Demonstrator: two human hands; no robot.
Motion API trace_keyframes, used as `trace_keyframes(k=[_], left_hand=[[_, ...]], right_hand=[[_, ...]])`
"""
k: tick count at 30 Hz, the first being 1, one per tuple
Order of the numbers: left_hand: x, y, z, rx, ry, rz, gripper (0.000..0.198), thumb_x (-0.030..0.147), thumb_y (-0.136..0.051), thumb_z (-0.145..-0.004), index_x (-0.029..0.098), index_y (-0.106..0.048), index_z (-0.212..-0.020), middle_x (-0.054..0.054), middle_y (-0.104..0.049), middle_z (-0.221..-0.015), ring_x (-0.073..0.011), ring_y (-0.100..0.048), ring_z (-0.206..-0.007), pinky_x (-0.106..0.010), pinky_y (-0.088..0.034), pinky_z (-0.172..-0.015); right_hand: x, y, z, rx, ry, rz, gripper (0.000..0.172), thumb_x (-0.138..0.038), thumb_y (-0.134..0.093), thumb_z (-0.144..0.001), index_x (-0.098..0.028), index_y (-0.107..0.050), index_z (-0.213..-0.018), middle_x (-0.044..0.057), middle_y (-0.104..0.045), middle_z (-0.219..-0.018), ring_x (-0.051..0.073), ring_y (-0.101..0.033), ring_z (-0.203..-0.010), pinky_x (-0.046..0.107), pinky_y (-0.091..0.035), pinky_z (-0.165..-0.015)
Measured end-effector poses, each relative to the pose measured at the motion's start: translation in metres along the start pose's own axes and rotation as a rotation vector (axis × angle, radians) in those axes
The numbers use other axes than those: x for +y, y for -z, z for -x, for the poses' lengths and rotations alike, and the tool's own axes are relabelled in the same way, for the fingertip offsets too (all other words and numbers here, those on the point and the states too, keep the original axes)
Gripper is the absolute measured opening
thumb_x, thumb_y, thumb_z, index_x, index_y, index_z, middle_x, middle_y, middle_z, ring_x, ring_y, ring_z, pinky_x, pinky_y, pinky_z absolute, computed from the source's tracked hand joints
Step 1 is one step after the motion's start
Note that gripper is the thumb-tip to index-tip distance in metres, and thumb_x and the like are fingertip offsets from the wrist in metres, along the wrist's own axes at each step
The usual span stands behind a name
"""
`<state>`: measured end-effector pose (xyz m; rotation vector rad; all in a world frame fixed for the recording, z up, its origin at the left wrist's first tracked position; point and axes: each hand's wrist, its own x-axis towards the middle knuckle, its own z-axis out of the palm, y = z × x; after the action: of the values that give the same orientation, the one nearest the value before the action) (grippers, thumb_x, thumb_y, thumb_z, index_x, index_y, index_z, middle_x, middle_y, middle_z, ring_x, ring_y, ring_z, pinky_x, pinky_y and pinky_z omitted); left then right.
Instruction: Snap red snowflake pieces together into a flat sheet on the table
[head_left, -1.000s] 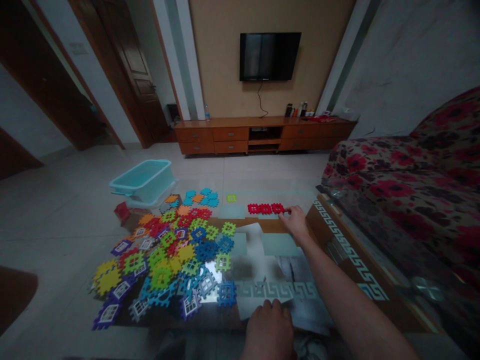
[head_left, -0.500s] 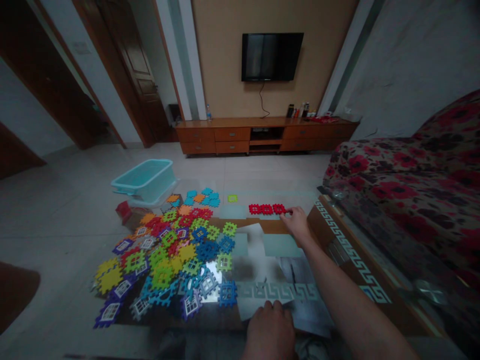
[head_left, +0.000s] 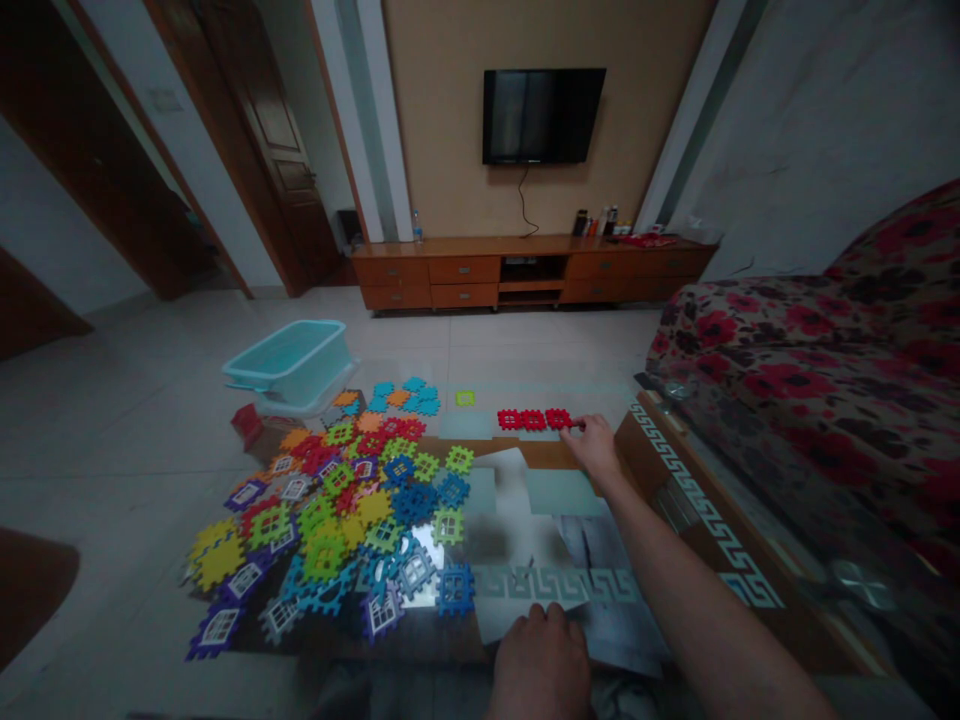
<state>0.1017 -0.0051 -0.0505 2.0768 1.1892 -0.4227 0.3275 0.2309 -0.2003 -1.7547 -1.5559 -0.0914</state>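
The table (head_left: 442, 636) lay beneath both hands, a colored heap (head_left: 371, 505) to their left. The left hand (head_left: 541, 660) was curled, the right hand (head_left: 596, 445) beside three red pieces (head_left: 532, 420); whether either gripped anything, I couldn't tell.

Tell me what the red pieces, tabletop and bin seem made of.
Red pieces: probably matte plastic, judging by even colour and toothed edges. Tabletop: apparently glossy glass, given its bright reflection. Bin: likely plastic, smooth and perhaps translucent, from its pale walls.
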Motion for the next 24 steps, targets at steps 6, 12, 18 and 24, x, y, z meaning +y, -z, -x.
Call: trace_keyframes(k=[6,12,18,24], left_hand=[[0.0006,0.0013,-0.0001,-0.014,0.005,0.014,0.040,0.015,-0.057,-0.087,0.004,-0.062,-0.125,-0.023,-0.061,-0.126,-0.0386,-0.058,-0.117,-0.053,-0.052,-0.096],[0.0001,-0.0014,-0.0003,0.003,0.007,0.022,0.038,0.013,-0.051,-0.090,0.004,-0.063,-0.125,-0.023,-0.062,-0.125,-0.0383,-0.058,-0.118,-0.054,-0.051,-0.096],[-0.0007,-0.0027,-0.0016,0.002,0.002,0.016,0.038,0.014,-0.050,-0.090,0.004,-0.063,-0.124,-0.023,-0.062,-0.125,-0.0382,-0.059,-0.116,-0.053,-0.052,-0.095],[-0.0024,-0.0057,-0.0040,0.009,0.012,0.006,0.039,0.016,-0.057,-0.086,0.008,-0.063,-0.124,-0.021,-0.063,-0.125,-0.0371,-0.059,-0.116,-0.052,-0.052,-0.094]], right_hand=[[-0.0003,-0.0001,-0.0001,-0.001,0.007,-0.007,0.020,-0.033,-0.061,-0.071,-0.014,-0.069,-0.076,0.011,-0.065,-0.078,0.025,-0.059,-0.076,0.037,-0.047,-0.078],[-0.0013,0.0007,0.0003,-0.009,0.014,-0.012,0.021,-0.034,-0.061,-0.072,-0.014,-0.069,-0.075,0.012,-0.065,-0.077,0.025,-0.058,-0.077,0.037,-0.047,-0.077],[-0.0016,0.0018,0.0001,-0.027,0.017,-0.021,0.022,-0.034,-0.061,-0.073,-0.015,-0.070,-0.076,0.011,-0.065,-0.077,0.024,-0.058,-0.075,0.036,-0.047,-0.076],[-0.0012,0.0013,0.0000,-0.034,0.013,-0.023,0.021,-0.034,-0.061,-0.072,-0.015,-0.069,-0.075,0.010,-0.065,-0.077,0.024,-0.058,-0.076,0.036,-0.047,-0.076]])
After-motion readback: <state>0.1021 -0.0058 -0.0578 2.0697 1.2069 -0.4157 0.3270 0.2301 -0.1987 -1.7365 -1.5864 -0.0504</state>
